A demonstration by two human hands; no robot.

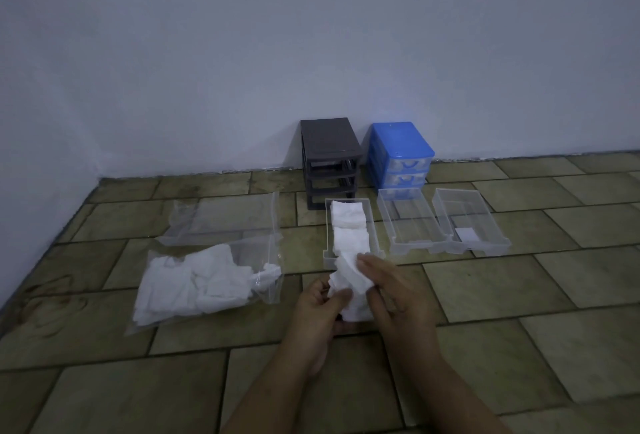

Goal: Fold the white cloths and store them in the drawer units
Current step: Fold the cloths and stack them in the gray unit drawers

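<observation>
Two drawer units stand against the wall at twelve o'clock: a dark grey unit [329, 160] with its slots vacant and, just beside it toward one o'clock, a blue unit [401, 156] with two drawers seated.

Three clear drawers lie on the floor [519, 295] in a row, each with its long axis running from six to twelve o'clock. The left drawer [375, 225], in front of the grey unit, holds a line of folded white cloths [348, 227] along that axis; how many is hard to count, at least two. The middle drawer [408, 225] looks bare. The right drawer [471, 222] shows one small white rectangle, which may be a label.

Two clear plastic bags lie at nine to ten o'clock: the far bag [221, 219] flat, the near bag [207, 281] stuffed with a pile of white cloths, too jumbled to count.

At the left drawer's near end, both hands hold one white cloth [349, 286], bunched and partly hidden by fingers. The left hand [320, 309] pinches its lower edge; the right hand [394, 290] has its grip curled round the cloth's right side. Both forearms are cut off by the bottom edge.
</observation>
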